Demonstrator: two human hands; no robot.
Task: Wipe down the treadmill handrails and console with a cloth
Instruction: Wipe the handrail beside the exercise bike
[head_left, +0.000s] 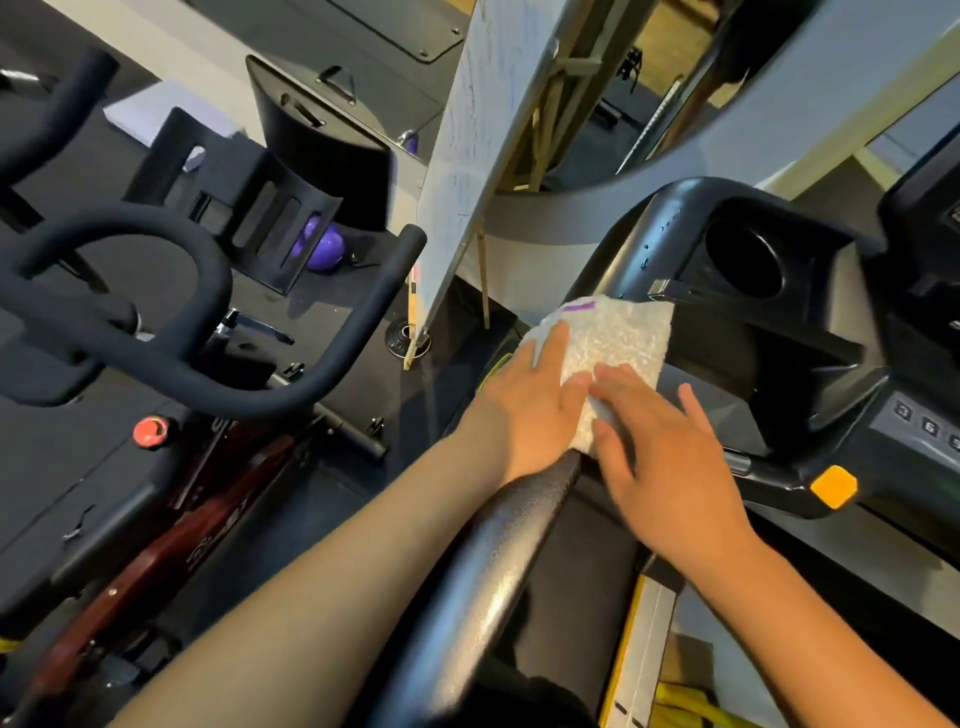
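A white textured cloth (608, 343) with a purple mark lies draped over the upper end of the treadmill's left black handrail (488, 577). My left hand (530, 410) presses flat on the cloth's left side, fingers spread. My right hand (660, 452) lies on the cloth's lower right part, fingers spread over cloth and rail. The black console (810, 332) with a round cup holder (748, 260) sits just beyond the cloth, to the right. Small buttons (930, 426) show at the console's right edge.
An exercise bike with black curved handlebars (171, 332) and a red knob (150, 431) stands close on the left. A white board on a wooden easel (467, 171) leans behind. A purple ball (322, 247) lies on the floor. An orange tab (834, 486) sits on the console's short grip.
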